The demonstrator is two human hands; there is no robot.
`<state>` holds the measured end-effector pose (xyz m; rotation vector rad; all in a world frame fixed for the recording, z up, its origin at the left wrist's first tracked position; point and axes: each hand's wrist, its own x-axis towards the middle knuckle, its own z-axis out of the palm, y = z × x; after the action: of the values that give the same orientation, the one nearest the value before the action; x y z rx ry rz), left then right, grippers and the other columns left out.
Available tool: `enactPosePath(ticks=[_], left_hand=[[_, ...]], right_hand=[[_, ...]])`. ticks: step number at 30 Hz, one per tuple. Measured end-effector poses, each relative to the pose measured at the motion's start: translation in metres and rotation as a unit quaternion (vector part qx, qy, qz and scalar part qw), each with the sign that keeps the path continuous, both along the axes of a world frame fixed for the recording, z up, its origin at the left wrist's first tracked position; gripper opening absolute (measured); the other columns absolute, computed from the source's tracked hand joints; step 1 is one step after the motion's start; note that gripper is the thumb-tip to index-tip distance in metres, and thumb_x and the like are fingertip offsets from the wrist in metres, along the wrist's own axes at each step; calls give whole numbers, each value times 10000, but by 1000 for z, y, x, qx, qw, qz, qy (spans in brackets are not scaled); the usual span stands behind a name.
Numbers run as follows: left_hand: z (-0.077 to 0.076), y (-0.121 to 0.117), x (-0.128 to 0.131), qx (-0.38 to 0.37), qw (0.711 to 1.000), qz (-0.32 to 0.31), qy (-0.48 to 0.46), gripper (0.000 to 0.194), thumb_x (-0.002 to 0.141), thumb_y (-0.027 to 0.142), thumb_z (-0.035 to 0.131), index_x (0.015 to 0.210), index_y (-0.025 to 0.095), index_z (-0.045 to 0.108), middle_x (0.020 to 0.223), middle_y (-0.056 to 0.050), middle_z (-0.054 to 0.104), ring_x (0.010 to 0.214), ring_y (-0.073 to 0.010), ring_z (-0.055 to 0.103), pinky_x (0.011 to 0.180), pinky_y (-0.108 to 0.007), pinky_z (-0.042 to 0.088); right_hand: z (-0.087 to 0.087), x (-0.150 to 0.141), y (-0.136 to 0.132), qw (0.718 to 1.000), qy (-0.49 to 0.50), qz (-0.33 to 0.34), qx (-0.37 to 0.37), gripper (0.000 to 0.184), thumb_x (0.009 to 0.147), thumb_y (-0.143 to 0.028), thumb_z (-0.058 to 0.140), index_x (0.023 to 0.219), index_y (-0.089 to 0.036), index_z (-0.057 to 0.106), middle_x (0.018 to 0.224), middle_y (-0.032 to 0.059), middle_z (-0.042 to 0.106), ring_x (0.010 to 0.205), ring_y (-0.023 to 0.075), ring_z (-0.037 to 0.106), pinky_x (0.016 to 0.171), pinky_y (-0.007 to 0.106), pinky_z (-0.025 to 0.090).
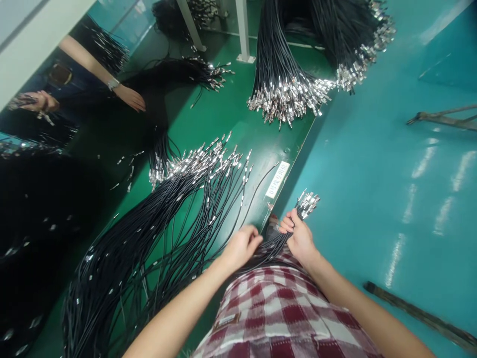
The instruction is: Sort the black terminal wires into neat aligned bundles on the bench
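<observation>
Holding a cable bundle at the lap, with tangling the main risk

The right hand's fingers are closed around the cable bundle just below its metal ends, which fan out above the fist. The left hand has its fingers curled, thumb near the fingertips; whether a cable is pinched there I cannot tell. The bundle's black lengths run from the right fist past the left hand, across the plaid garment at the lap.

The uneven tips suggest that a loosened grip could let thinner strands slide out, and the ends could drop toward the blue floor.

Just beyond the left hand, a single stray cable curves up toward the printed label near the table edge. A sleeve or wrist could catch it and drag it sideways.

Farther left, loose cables lie across the green tabletop, crossing one another under the left forearm. Pulling one quickly could knot its neighbours or sweep others along, because so many overlap.

Beyond them, a thick bunch rests with its tips near the edge; a bump might shift it. Across the table, a co-worker's hand reaches over dark cables, so a tug from either side could disturb shared strands.
</observation>
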<state>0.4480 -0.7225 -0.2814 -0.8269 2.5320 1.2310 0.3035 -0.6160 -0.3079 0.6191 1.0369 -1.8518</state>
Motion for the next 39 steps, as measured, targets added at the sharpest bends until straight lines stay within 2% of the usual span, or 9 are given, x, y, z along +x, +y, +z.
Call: enactPosePath(ticks=[3, 6, 10, 15, 21, 25, 28, 33, 39], left_hand=[[-25, -29, -37, -149, 986, 65, -50, 150, 900, 195, 540, 1039, 139, 546, 1091, -152, 601, 991, -258, 592, 841, -366, 467], [-37, -38, -58, -183, 974, 74, -115, 87, 884, 127, 500, 939, 132, 567, 1026, -162, 621, 938, -270, 609, 796, -372, 462], [-21, -18, -39, -73, 992, 97, -41, 77, 883, 156, 482, 836, 190, 533, 754, -26, 598, 690, -178, 581, 668, -290, 430], [7, 23, -2, 19, 996, 87, 26, 80, 891, 189, 455, 836, 191, 513, 753, -11, 576, 668, -150, 546, 638, -260, 407], [-1, 16, -12, 107, 993, 51, -16, 111, 863, 190, 523, 762, 175, 567, 710, -10, 607, 653, -148, 568, 625, -248, 424], [-20, -28, -16, -108, 979, 154, -77, 46, 861, 189, 581, 858, 150, 559, 934, -103, 626, 856, -222, 603, 758, -330, 457], [-25, -39, -17, -139, 972, 142, -128, 55, 857, 117, 551, 820, 155, 537, 903, -101, 615, 828, -220, 606, 760, -342, 454], [-8, 1, -30, -41, 992, 111, 40, 98, 921, 208, 478, 834, 196, 520, 795, -25, 591, 727, -172, 569, 694, -292, 436], [-5, 32, -46, 30, 987, 128, 97, 112, 907, 176, 466, 803, 194, 502, 813, -27, 586, 749, -164, 570, 722, -286, 453]], right_hand=[[-1, -2, -2, 999, 7, 35, 6, 432, 693, -504, 805, 657, -170, 533, 524, -97, 283, 428, 39, 221, 378, 167, 265], [-1, -4, -7, 998, 8, 59, 12, 395, 687, -486, 812, 703, -170, 576, 526, -98, 264, 434, 45, 212, 383, 177, 253], [-2, -5, -11, 997, 23, 54, 41, 428, 646, -473, 838, 883, -161, 665, 539, -102, 263, 440, 48, 208, 382, 184, 235], [-2, -6, -11, 997, 31, 71, 28, 463, 630, -501, 839, 900, -156, 688, 535, -108, 237, 440, 48, 192, 382, 189, 229], [-3, -5, 0, 989, 65, 110, 77, 403, 667, -517, 811, 729, -146, 668, 513, -73, 384, 435, 54, 347, 397, 197, 332], [-5, -9, 3, 990, 44, 107, 84, 334, 722, -444, 796, 693, -148, 645, 757, 38, 657, 657, 134, 618, 588, 242, 541], [-4, -12, -3, 993, 5, 108, 40, 297, 790, -407, 747, 700, -147, 634, 887, 120, 717, 873, 222, 688, 770, 335, 589], [5, -12, -17, 991, -14, 120, 55, 212, 875, -341, 655, 796, -145, 673, 889, 127, 737, 842, 223, 713, 750, 325, 596], [11, -7, -20, 991, 30, 127, 36, 285, 788, -440, 739, 845, -166, 687, 846, 90, 732, 835, 228, 701, 737, 335, 594]])
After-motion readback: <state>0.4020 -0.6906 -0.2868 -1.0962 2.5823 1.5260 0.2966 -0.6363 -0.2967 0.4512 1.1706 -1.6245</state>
